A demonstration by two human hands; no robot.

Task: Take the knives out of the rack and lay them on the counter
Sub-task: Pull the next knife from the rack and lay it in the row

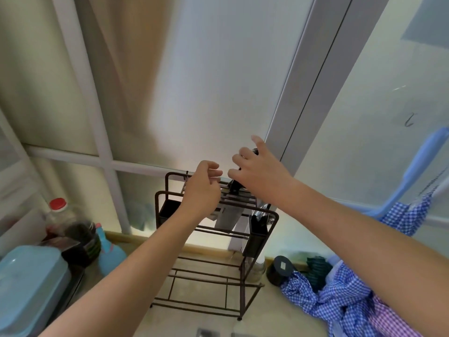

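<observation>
A dark wire rack (241,295) stands on the beige counter (184,322) against the frosted window. A knife with a black handle (233,187) sits in the rack's top slots, and its wide grey blade (228,218) hangs down inside. My right hand (260,171) is over that handle with its fingers spread around it, not closed. My left hand (202,190) hovers just left of it above the rack's top bar, loosely curled and holding nothing. Other knives in the rack are hidden by my hands.
A black cup (257,237) with metal utensils hangs on the rack's right side. At the left are a blue tub (29,288), a red-capped oil bottle (58,207) and a blue spray bottle (110,255). Blue checked cloth (352,302) and a black round lid (281,266) lie at the right.
</observation>
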